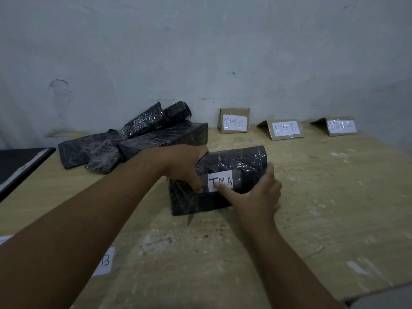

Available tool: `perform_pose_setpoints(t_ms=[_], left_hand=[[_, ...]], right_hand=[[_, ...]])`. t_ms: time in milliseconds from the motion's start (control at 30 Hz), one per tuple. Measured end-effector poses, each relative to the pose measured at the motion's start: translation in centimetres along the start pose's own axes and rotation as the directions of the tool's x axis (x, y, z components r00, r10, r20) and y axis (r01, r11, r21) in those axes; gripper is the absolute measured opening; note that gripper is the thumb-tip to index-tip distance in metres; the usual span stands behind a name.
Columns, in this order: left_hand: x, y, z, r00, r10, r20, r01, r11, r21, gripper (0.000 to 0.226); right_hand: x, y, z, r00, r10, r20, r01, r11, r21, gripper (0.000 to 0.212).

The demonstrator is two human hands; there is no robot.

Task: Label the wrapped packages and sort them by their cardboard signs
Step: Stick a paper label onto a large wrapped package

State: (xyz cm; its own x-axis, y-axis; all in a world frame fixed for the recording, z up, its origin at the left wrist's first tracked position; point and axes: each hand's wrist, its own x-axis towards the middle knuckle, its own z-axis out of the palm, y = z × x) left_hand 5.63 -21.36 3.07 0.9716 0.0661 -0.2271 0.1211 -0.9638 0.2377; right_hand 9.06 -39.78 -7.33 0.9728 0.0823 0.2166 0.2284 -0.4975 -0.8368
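A black plastic-wrapped package lies in the middle of the wooden table. A white label reading "TIM A" is taped on its front face. My left hand grips the package's left end, thumb pressing the tape beside the label. My right hand holds the right end, its index finger pressing on the label. Three folded cardboard signs stand along the wall: "TIM C", "TIM B" and a third one at the right, its writing blurred.
A pile of several black wrapped packages lies at the back left. A loose paper label with a "B" sits near the table's front left. A dark board lies at the left edge. The table edge runs at lower right.
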Motion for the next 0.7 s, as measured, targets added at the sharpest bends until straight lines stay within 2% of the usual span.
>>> perform_pose_setpoints(t_ms=[67,200,467,567,700], left_hand=[[-0.1,0.0,0.0,1.000,0.002,0.019,-0.002,1.000,0.007,0.091],[-0.1,0.0,-0.4,0.996,-0.007,0.087,0.005,1.000,0.016,0.110],[0.1,-0.3,-0.6,0.994,0.026,0.102,-0.029,0.999,0.023,0.107],[0.1,-0.6,-0.6,0.995,0.054,0.080,-0.055,0.998,0.005,0.102],[0.3,-0.8,0.3,0.997,0.073,-0.007,-0.073,0.997,-0.014,0.092]], right_hand=[[-0.7,-1.1,0.6,1.000,-0.013,0.009,0.014,0.998,-0.059,0.150],[-0.9,-1.6,0.8,0.997,-0.049,0.062,0.056,0.991,-0.122,0.155],[-0.2,-1.4,1.1,0.999,-0.035,-0.003,0.035,0.994,-0.106,0.162],[0.6,-0.7,0.8,0.999,0.026,-0.036,-0.027,0.999,-0.032,0.156],[1.3,0.4,0.1,0.997,0.019,-0.070,-0.014,0.997,0.073,0.122]])
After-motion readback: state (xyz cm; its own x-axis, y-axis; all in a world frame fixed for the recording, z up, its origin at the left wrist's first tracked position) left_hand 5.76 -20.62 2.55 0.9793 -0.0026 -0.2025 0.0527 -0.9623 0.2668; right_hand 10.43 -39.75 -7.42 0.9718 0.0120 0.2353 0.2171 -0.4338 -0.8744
